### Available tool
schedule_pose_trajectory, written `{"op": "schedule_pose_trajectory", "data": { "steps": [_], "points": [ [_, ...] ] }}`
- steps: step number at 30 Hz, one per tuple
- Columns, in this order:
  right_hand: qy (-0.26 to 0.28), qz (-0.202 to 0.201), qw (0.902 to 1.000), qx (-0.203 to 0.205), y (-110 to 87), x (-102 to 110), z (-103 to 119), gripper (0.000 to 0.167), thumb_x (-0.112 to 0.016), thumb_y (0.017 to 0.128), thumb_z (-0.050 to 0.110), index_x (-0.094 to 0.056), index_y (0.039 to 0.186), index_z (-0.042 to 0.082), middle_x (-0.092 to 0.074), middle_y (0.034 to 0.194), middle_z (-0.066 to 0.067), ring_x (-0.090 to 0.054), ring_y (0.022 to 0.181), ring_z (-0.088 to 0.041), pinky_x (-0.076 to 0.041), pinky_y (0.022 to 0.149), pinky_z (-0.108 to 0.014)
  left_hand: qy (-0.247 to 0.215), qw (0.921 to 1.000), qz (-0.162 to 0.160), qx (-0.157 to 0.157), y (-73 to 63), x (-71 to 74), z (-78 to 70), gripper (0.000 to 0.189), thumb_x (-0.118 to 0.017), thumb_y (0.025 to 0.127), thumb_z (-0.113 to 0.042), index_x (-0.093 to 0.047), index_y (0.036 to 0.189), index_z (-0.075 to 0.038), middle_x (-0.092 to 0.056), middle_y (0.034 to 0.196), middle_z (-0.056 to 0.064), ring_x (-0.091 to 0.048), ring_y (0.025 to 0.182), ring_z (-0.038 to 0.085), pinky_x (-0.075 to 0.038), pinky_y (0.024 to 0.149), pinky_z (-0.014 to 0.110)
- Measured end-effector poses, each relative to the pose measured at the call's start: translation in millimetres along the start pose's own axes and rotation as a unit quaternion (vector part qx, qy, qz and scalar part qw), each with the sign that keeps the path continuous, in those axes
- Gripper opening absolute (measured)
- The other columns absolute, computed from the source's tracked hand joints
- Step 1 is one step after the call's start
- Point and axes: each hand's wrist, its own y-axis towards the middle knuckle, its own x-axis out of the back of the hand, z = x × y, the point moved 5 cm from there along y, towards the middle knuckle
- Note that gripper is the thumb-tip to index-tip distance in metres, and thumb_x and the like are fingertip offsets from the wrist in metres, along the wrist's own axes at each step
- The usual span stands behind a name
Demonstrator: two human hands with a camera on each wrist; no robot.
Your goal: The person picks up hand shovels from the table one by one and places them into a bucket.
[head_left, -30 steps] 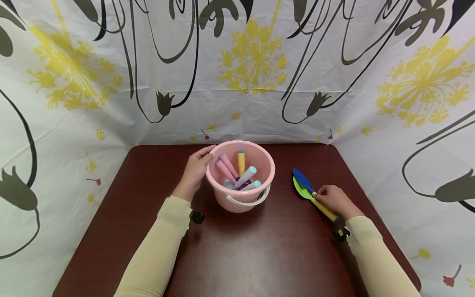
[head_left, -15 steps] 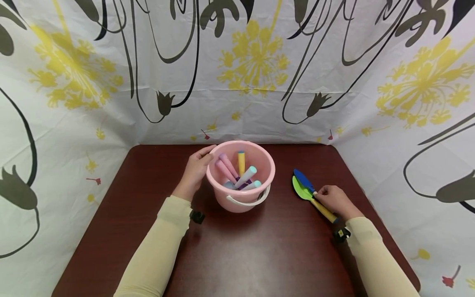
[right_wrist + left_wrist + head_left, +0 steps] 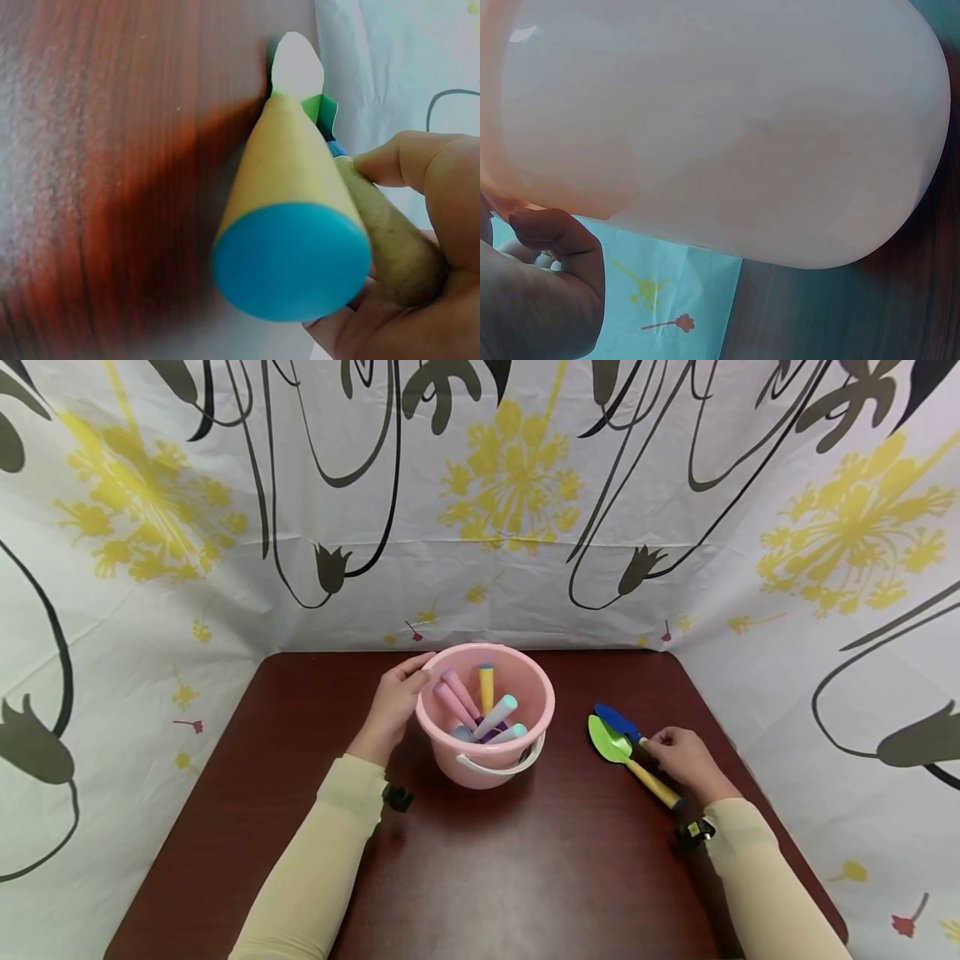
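Observation:
My left hand (image 3: 392,706) grips the left rim of a pink bucket (image 3: 531,697). The left wrist view is mostly filled by the bucket's pale side (image 3: 727,127), with the thumb (image 3: 551,225) at its rim. Over on the right, my right hand (image 3: 686,762) pinches a blue toy trowel (image 3: 617,720) near its neck. Its pale handle (image 3: 394,251) lies within the hand in the right wrist view. Just left of it is a green toy spoon-shaped shovel (image 3: 609,743), whose yellow handle (image 3: 292,165) ends in a blue cap.
Several handles stand in the bucket, among them a yellow one (image 3: 487,689), pink ones (image 3: 454,703) and a pale blue one (image 3: 495,718). A white bail (image 3: 491,770) hangs at the bucket's front. The dark wooden table (image 3: 510,877) meets a flower-printed cloth (image 3: 480,593).
My right hand has shifted slightly back and right, turning the blue trowel away from the green shovel and uncovering more of the yellow handle. The left hand and bucket stay put.

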Motion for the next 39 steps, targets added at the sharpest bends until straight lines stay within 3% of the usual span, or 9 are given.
{"op": "schedule_pose_trajectory", "data": {
  "steps": [13,23,31,39],
  "points": [
    [0.030,-0.008,0.9995,-0.007,-4.2,9.5,6.4,0.047,-0.064,0.112,0.046,-0.067,0.116,-0.001,-0.068,0.096,-0.010,-0.066,0.081,-0.025,-0.057,0.070,-0.036,-0.004,1.0000,0.001,0.004,0.0,0.0,0.4,0.042,-0.066,0.112,-0.024,-0.069,0.152,-0.013,-0.066,0.152,0.010,-0.067,0.133,0.027,-0.057,0.111,0.044],
    [0.061,-0.023,0.9978,0.005,-9.8,31.6,29.6,0.056,-0.063,0.110,0.055,-0.064,0.118,0.000,-0.065,0.090,-0.009,-0.063,0.081,-0.026,-0.054,0.070,-0.035,-0.009,1.0000,0.002,0.000,0.7,0.0,0.6,0.039,-0.065,0.112,-0.023,-0.071,0.150,-0.014,-0.066,0.152,0.010,-0.067,0.133,0.027,-0.057,0.111,0.044],
    [0.069,-0.036,0.9953,0.058,-13.1,43.0,61.8,0.053,-0.065,0.111,0.051,-0.064,0.119,-0.001,-0.065,0.086,-0.013,-0.060,0.073,-0.025,-0.049,0.062,-0.035,-0.009,1.0000,0.002,-0.001,0.8,0.0,0.9,0.039,-0.065,0.112,-0.023,-0.071,0.150,-0.014,-0.066,0.151,0.010,-0.067,0.133,0.027,-0.057,0.110,0.043],
    [0.084,-0.032,0.9914,0.094,-21.1,50.9,108.4,0.048,-0.068,0.110,0.049,-0.067,0.118,0.002,-0.064,0.083,-0.015,-0.060,0.071,-0.027,-0.049,0.058,-0.034,-0.007,1.0000,0.004,0.000,0.1,0.3,0.9,0.040,-0.065,0.112,-0.023,-0.070,0.151,-0.015,-0.066,0.153,0.010,-0.067,0.134,0.028,-0.057,0.111,0.044]
  ]
}}
